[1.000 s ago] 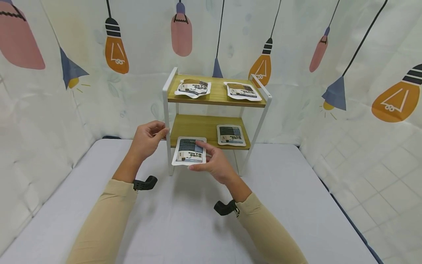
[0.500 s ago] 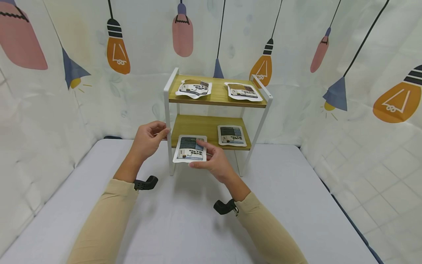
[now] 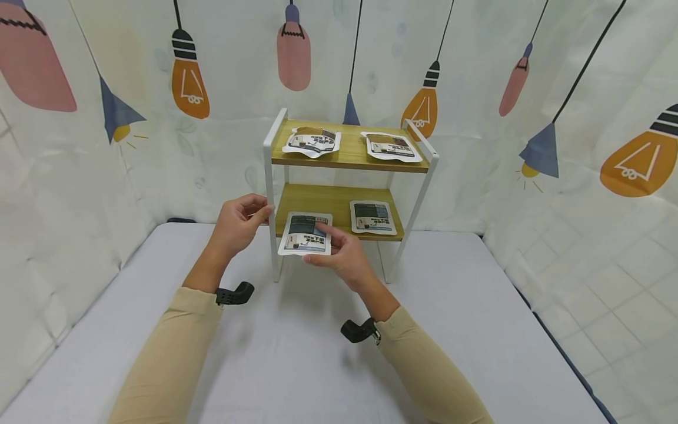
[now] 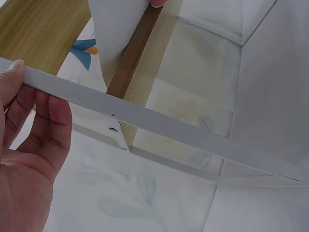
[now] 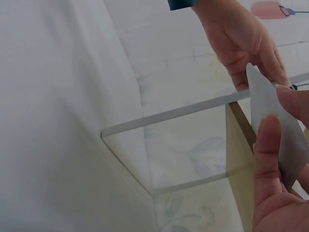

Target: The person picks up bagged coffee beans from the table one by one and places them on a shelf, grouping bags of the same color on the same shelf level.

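Observation:
A two-tier shelf rack with wooden boards and a white frame stands at the back of the table. My left hand grips its left front post, fingers behind and thumb in front. With my right hand I pinch a flat white-edged pouch by its right side. That pouch lies over the lower board's front left edge, its near end jutting out; whether it touches the board I cannot tell. In the right wrist view the pouch's plain back shows between thumb and fingers.
A similar pouch lies on the lower board's right side. Two more, a left pouch and a right pouch, lie on the upper board. A printed curtain hangs behind; white cloth covers the table.
My right hand has moved the pouch a little forward and up in the view, further over the lower board. The left hand keeps its grip on the post.

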`<state>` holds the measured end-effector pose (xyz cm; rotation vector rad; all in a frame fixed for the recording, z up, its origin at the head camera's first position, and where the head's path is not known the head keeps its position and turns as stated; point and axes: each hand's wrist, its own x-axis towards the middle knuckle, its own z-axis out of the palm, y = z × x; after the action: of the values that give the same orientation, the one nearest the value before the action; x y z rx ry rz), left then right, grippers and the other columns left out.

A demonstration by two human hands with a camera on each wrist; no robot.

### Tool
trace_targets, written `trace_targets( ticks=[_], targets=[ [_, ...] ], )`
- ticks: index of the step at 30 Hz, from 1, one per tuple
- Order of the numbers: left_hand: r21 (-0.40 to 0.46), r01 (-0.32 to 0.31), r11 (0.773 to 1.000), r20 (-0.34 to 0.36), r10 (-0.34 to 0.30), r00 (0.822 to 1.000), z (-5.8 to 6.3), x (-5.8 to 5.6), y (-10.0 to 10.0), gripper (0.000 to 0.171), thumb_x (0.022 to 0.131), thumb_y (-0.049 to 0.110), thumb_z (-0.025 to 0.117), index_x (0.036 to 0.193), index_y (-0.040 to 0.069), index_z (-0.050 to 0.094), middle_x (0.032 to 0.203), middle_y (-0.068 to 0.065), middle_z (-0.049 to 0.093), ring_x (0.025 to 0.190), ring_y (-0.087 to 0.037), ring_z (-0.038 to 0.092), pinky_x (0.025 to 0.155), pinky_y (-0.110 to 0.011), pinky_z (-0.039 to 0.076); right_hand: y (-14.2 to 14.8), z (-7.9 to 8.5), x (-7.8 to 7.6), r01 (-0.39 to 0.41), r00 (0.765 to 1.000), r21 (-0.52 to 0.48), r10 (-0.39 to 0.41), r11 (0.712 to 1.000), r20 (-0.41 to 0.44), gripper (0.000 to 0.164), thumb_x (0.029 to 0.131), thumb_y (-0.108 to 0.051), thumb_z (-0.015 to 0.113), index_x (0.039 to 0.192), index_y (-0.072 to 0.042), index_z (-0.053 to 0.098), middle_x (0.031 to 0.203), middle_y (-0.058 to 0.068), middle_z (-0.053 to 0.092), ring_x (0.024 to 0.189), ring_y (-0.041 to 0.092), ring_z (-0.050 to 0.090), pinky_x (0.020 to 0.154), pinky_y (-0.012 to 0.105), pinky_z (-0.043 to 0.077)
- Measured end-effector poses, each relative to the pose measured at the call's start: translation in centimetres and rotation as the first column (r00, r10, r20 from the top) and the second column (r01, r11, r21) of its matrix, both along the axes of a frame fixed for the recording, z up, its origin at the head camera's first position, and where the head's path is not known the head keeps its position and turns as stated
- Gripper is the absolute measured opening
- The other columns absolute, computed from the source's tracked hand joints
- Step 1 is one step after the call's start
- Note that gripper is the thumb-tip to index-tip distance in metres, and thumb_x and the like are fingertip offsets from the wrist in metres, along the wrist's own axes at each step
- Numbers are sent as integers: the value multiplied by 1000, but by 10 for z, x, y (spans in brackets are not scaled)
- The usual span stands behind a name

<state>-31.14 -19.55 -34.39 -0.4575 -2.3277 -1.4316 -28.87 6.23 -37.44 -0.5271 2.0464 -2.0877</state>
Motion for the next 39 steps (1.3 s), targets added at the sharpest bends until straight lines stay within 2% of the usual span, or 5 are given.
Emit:
trace_targets(
  ticks=[10, 16, 25, 35, 39],
  targets=[
    [-4, -2, 1000, 27, 2, 1000, 1, 0, 0, 38, 103, 32, 63, 123, 0, 68, 119, -17, 72, 96, -17, 73, 88, -18, 58, -2, 1, -2, 57, 998, 1, -57, 998, -16, 71, 80, 2, 85, 145, -11, 58, 124, 20, 72, 93, 18, 73, 75, 28, 63],
    [-4, 1, 1000, 18, -1, 1000, 2, 1, -1, 35, 103, 31, 64, 121, 1, 69, 117, -17, 72, 94, -15, 73, 87, -16, 57, -4, 2, -3, 94, 995, 1, -94, 996, -23, 64, 80, -3, 87, 139, -10, 64, 119, 19, 73, 83, 17, 74, 73, 28, 63],
    [1, 0, 1000, 18, 0, 1000, 3, 1, 0, 33, 103, 32, 64, 121, 4, 69, 120, -17, 72, 101, -27, 73, 88, -18, 58, -9, 0, -5, 188, 981, -1, -187, 982, -59, 54, 79, -9, 89, 129, -5, 70, 106, 19, 73, 74, 17, 72, 71, 31, 64],
    [-3, 10, 1000, 15, -10, 1000, 3, 1, 0, 33, 103, 30, 63, 122, 3, 69, 121, -16, 72, 100, -24, 73, 90, -23, 59, -14, -1, -5, 224, 972, -49, -227, 973, -63, 52, 78, -12, 90, 126, -5, 72, 101, 26, 74, 65, 16, 73, 67, 31, 64],
    [-8, 8, 1000, 26, -8, 1000, 3, 2, 0, 34, 103, 32, 62, 122, 5, 69, 123, -16, 72, 103, -27, 72, 94, -27, 59, -16, -3, -6, 238, 968, -63, -242, 969, -65, 50, 78, -13, 90, 125, -6, 73, 92, 22, 76, 62, 16, 72, 66, 32, 64]
  ],
)
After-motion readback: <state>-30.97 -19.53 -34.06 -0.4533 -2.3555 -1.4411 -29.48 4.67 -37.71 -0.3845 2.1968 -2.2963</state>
